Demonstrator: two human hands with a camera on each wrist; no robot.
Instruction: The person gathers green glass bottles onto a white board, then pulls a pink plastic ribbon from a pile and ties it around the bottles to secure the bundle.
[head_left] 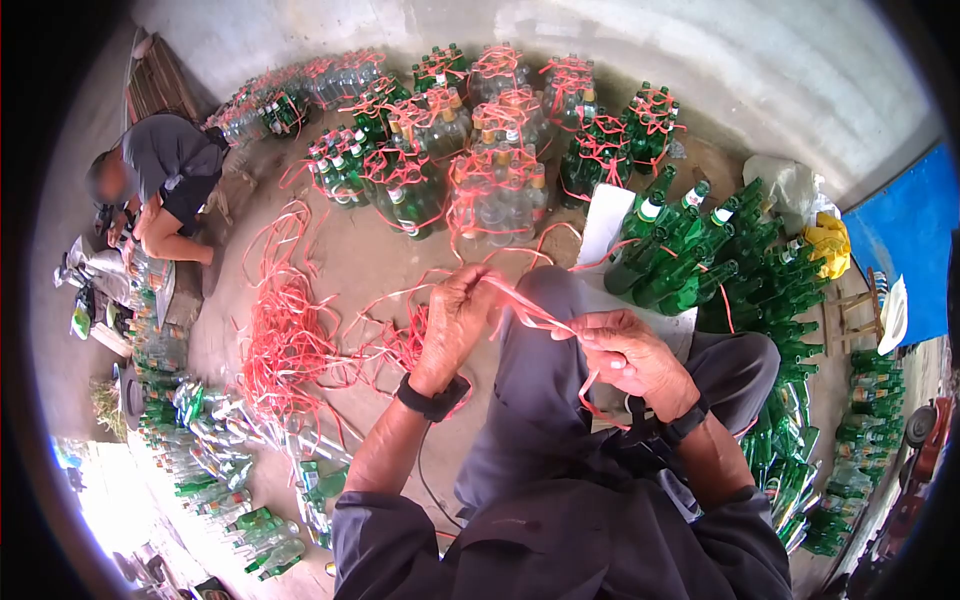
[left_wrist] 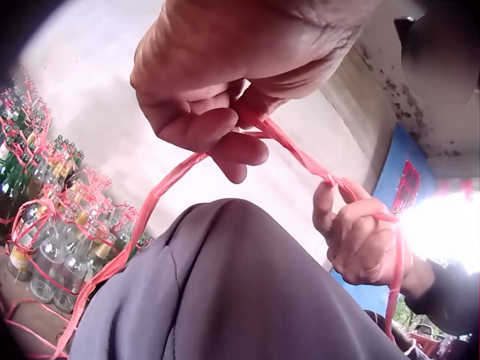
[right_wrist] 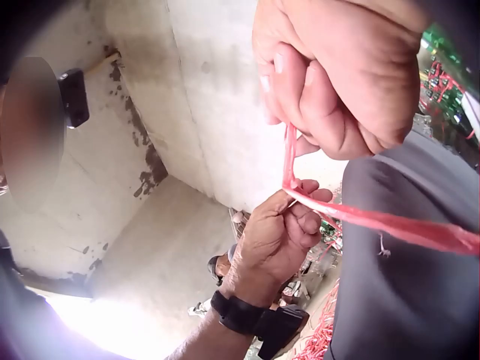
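Note:
A red plastic strap stretches between my two hands above my raised knee. My left hand pinches one end of the strap in curled fingers. My right hand grips the strap a short way along, and the rest hangs down past my wrist. In the right wrist view the left hand holds the strap where it bends. In the left wrist view the right hand has the strap looped round its fingers.
A tangle of red straps lies on the ground at left. Bundles of tied bottles stand ahead, loose green bottles pile at right, clear bottles lie lower left. Another person crouches at far left.

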